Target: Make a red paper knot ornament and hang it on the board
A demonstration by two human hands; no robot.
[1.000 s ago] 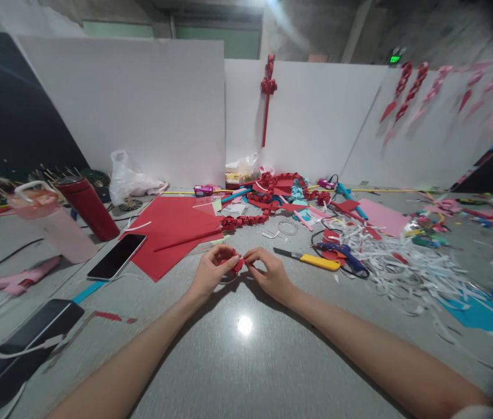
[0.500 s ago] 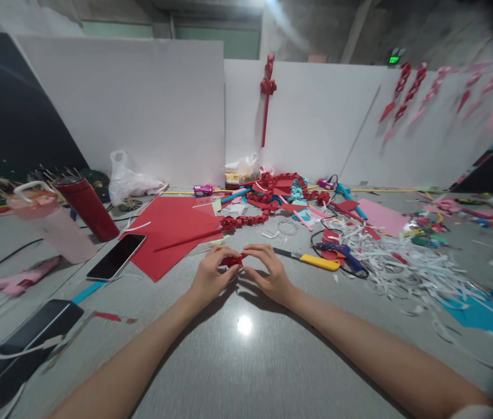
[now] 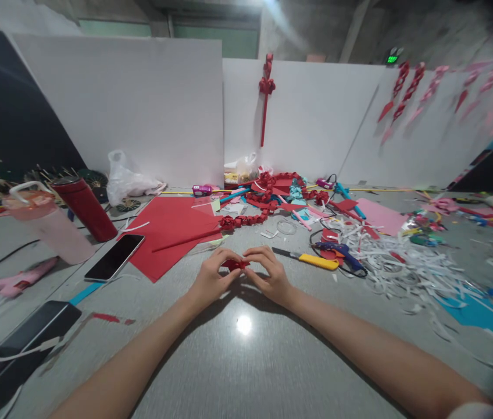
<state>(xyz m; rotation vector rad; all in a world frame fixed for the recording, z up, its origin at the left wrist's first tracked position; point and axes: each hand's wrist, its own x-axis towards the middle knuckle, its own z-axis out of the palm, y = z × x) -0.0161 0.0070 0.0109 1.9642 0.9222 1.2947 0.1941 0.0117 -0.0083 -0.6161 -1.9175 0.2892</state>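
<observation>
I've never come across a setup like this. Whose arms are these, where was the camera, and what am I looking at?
There is no machine here: these are a person's bare arms, seen from a camera worn on their head, looking forward and down. The left hand and right hand meet over a grey table, holding a small red piece at their fingertips. Left of them lie a red sheet and a phone. To the right are a yellow-handled knife, a blue glue gun and a heap of white strips. Beyond the hands lies a red chain.
</observation>
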